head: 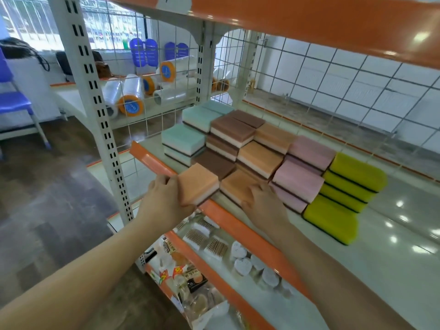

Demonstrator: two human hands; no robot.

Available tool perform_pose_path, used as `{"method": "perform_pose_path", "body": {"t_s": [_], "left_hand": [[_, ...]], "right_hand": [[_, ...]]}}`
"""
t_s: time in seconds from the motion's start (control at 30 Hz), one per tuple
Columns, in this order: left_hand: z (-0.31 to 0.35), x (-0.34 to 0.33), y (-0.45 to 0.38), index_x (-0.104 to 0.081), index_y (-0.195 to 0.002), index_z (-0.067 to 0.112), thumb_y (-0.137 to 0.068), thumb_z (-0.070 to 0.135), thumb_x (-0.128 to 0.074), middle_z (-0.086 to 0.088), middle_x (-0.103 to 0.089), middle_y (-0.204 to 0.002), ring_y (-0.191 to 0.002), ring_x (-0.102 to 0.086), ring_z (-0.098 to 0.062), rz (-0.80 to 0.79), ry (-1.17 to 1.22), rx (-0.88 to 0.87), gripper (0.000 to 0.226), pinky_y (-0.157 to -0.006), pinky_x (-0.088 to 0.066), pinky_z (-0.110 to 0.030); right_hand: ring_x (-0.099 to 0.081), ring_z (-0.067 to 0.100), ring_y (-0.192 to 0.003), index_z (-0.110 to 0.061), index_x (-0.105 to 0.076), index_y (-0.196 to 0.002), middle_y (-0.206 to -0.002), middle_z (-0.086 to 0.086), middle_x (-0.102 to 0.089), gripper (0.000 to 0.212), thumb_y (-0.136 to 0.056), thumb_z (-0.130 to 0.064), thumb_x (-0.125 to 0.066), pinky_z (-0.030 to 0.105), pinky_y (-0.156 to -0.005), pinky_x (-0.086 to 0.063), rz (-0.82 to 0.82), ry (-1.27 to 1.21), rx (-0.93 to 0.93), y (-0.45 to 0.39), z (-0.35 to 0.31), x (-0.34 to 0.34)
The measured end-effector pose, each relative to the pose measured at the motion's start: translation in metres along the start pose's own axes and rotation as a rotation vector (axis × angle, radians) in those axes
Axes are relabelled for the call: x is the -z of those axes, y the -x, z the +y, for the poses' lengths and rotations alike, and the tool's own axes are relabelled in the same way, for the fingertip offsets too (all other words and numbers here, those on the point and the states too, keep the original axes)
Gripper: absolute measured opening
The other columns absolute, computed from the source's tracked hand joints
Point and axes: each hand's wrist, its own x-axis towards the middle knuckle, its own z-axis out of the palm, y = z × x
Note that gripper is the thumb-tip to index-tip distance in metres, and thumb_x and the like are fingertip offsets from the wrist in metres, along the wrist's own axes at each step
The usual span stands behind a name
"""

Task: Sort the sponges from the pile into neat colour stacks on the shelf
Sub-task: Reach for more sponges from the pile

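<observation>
Sponges stand in colour stacks on the shelf (392, 265): teal (183, 139), brown (232, 129), orange (260, 157), pink (298, 178) and yellow-green (357, 172). My left hand (164, 198) grips an orange sponge (198, 183) at the shelf's front edge, just left of the front orange stack. My right hand (263, 202) lies flat on the top of the front orange sponge (238, 184), fingers spread. A single brown sponge (215, 163) lies behind the held one.
An orange rail (228, 222) runs along the shelf front, with an upper orange shelf (309, 22) overhead. A wire grid (345, 75) backs the shelf. Packaged goods (214, 248) fill the lower shelf. A white upright post (95, 96) stands to the left.
</observation>
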Motion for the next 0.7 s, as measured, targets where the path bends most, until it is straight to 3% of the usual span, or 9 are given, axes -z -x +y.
{"method": "perform_pose_path", "body": {"t_s": [0.4, 0.7], "left_hand": [[0.0, 0.001, -0.005, -0.035, -0.136, 0.013, -0.075, 0.051, -0.068, -0.006, -0.038, -0.132, -0.119, -0.039, -0.024, -0.034, 0.004, -0.061, 0.08, -0.094, -0.041, -0.035], [0.011, 0.023, -0.03, -0.02, -0.146, 0.008, -0.081, 0.041, -0.067, -0.008, -0.027, -0.146, -0.13, -0.033, -0.027, -0.056, -0.07, -0.227, 0.087, -0.106, -0.029, -0.033]], "right_hand": [[-0.035, 0.027, -0.127, -0.008, -0.039, -0.136, -0.142, 0.008, -0.033, 0.049, -0.094, -0.031, -0.047, 0.033, -0.099, -0.036, -0.055, -0.034, 0.027, -0.008, 0.0, -0.002], [-0.035, 0.018, -0.129, -0.01, -0.038, -0.139, -0.143, 0.003, -0.035, 0.05, -0.093, -0.024, -0.052, 0.027, -0.099, -0.033, 0.09, -0.168, 0.164, -0.012, 0.02, 0.02]]}}
